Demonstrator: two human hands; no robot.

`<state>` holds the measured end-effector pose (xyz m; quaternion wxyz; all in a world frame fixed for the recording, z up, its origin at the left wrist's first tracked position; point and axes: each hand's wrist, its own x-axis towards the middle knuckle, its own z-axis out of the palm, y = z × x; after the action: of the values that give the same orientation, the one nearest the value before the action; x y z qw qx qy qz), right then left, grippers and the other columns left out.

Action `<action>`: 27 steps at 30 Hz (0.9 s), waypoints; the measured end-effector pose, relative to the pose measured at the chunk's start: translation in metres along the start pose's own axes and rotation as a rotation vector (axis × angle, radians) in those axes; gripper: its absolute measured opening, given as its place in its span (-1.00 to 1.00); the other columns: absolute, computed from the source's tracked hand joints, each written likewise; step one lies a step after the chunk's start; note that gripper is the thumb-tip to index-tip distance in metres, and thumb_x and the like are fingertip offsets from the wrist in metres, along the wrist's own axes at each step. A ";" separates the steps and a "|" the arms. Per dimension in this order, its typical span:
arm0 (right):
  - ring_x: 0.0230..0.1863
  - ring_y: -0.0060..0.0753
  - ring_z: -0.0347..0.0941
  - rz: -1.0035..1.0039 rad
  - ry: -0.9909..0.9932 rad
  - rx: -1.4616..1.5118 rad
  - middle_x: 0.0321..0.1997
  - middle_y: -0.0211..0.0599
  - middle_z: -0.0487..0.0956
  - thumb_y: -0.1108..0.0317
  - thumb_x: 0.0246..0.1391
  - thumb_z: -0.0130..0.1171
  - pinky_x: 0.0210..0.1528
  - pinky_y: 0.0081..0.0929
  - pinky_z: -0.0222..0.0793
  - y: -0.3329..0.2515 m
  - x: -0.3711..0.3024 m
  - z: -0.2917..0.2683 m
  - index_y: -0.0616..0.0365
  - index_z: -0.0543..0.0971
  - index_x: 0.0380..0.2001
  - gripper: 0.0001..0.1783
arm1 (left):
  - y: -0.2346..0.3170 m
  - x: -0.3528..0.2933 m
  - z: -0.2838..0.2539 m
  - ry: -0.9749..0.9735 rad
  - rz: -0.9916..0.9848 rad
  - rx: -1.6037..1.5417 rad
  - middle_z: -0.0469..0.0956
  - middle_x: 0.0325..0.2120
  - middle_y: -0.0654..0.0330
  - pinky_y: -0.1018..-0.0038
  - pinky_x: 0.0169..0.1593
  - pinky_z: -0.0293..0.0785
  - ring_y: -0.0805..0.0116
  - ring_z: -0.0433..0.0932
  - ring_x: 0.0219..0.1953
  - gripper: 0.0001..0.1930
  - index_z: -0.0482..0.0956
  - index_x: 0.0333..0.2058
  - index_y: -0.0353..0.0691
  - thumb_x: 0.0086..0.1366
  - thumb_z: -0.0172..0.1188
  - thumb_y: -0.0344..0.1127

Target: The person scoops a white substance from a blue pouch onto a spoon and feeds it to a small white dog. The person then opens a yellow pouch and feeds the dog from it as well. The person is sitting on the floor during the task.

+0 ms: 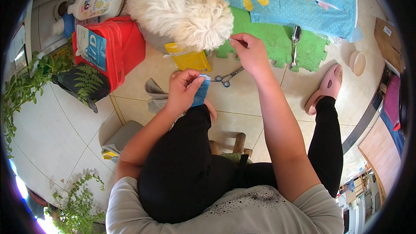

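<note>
My left hand [182, 90] is closed around a small blue packet [200, 90], held upright over my bent knee. At the upper middle my right hand [250, 52] pinches thumb and forefinger together beside the head of a white, curly-haired dog [190, 11]. A tiny pale bit seems to show at those fingertips, too small to name. Below the dog's head lies a yellow packet [188, 57]. Scissors [228, 78] with blue-ringed handles rest on the tiles between my two hands.
A metal spoon [296, 43] lies on a green foam mat [268, 34], partly under a blue printed bag [299, 4]. A red bucket [130, 43], a white bottle [97, 5] and trailing plants [32, 73] stand left. A small bowl [357, 63] sits right.
</note>
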<state>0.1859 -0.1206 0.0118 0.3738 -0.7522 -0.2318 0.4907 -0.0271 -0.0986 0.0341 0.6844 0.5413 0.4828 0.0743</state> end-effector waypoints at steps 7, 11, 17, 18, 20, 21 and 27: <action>-0.47 -0.40 0.42 -0.015 -0.006 -0.009 -0.49 -0.18 0.52 0.39 -0.10 0.07 -0.40 -0.54 0.31 0.004 0.002 0.002 0.30 0.51 -0.38 -0.79 | 0.012 -0.007 0.000 -0.001 0.360 0.312 0.47 -0.34 0.02 0.48 -0.17 0.38 0.37 0.44 -0.25 -0.92 0.28 -0.32 -0.35 0.18 -0.12 -0.55; -0.45 -0.28 0.46 -0.016 0.007 -0.006 -0.48 -0.10 0.53 0.39 -0.11 0.06 -0.36 -0.48 0.33 0.004 0.002 0.002 0.29 0.52 -0.40 -0.80 | 0.016 -0.006 -0.002 0.055 0.577 0.343 0.47 -0.32 -0.04 0.42 -0.19 0.39 0.26 0.46 -0.25 -0.89 0.28 -0.34 -0.34 0.13 -0.09 -0.60; -0.55 -0.59 0.36 -0.044 0.000 -0.018 -0.55 -0.31 0.50 0.37 -0.08 0.08 -0.50 -0.64 0.28 0.007 0.003 0.001 0.31 0.49 -0.36 -0.77 | 0.033 -0.001 0.000 0.092 0.740 0.398 0.49 -0.33 -0.04 0.38 -0.17 0.38 0.17 0.48 -0.26 -0.87 0.30 -0.36 -0.30 0.08 -0.02 -0.60; -0.56 -0.58 0.36 -0.049 0.003 -0.025 -0.55 -0.31 0.50 0.37 -0.08 0.08 -0.50 -0.63 0.28 0.007 0.003 0.001 0.32 0.49 -0.36 -0.77 | 0.033 0.000 0.000 0.092 0.751 0.390 0.49 -0.33 -0.04 0.37 -0.17 0.38 0.16 0.48 -0.26 -0.87 0.30 -0.36 -0.29 0.08 -0.01 -0.59; -0.56 -0.58 0.36 -0.057 0.007 -0.042 -0.55 -0.30 0.50 0.37 -0.08 0.08 -0.50 -0.63 0.28 0.007 0.003 0.002 0.32 0.48 -0.37 -0.77 | 0.033 0.001 -0.001 0.093 0.774 0.372 0.49 -0.33 -0.03 0.35 -0.16 0.37 0.15 0.48 -0.26 -0.87 0.30 -0.36 -0.28 0.08 0.00 -0.58; -0.51 -0.47 0.39 -0.036 0.005 -0.038 -0.52 -0.23 0.51 0.37 -0.09 0.07 -0.45 -0.58 0.30 0.006 0.003 0.002 0.32 0.49 -0.38 -0.78 | 0.033 0.001 -0.001 0.093 0.774 0.375 0.49 -0.33 -0.03 0.35 -0.16 0.36 0.14 0.48 -0.25 -0.87 0.31 -0.36 -0.28 0.09 0.00 -0.58; -0.42 -0.26 0.47 0.004 0.000 -0.026 -0.46 -0.08 0.53 0.38 -0.11 0.06 -0.34 -0.47 0.34 0.004 0.003 0.001 0.31 0.51 -0.40 -0.78 | 0.034 0.003 -0.001 0.083 0.783 0.389 0.50 -0.33 -0.01 0.30 -0.13 0.33 0.12 0.47 -0.23 -0.88 0.32 -0.36 -0.27 0.09 0.02 -0.54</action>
<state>0.1865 -0.1204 0.0072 0.3630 -0.7573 -0.2367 0.4885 -0.0120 -0.0826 0.0604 0.4702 0.7987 0.2732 0.2574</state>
